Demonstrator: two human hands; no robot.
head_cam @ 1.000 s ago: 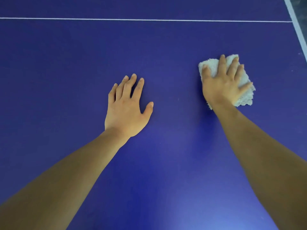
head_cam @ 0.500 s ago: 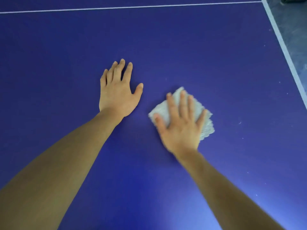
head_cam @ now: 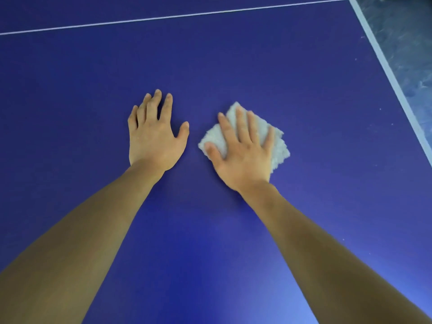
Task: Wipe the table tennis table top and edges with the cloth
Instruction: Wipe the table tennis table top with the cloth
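Right hand [head_cam: 243, 153] spread flat, pressing cloth [head_cam: 279, 148] onto counter [head_cam: 304, 90] mid-top, well in from right edge, for full wipe contact; left hand [head_cam: 153, 136] flat and empty just beside, likely bracing the lean.

Your left hand [head_cam: 153, 139] lies flat on the worktop [head_cam: 280, 66], just left of the cloth [head_cam: 279, 146]. Your right hand [head_cam: 243, 155] lies on the cloth. Behind both runs a line [head_cam: 163, 18]; the edge line [head_cam: 385, 66] and floor [head_cam: 406, 38] lie far right.
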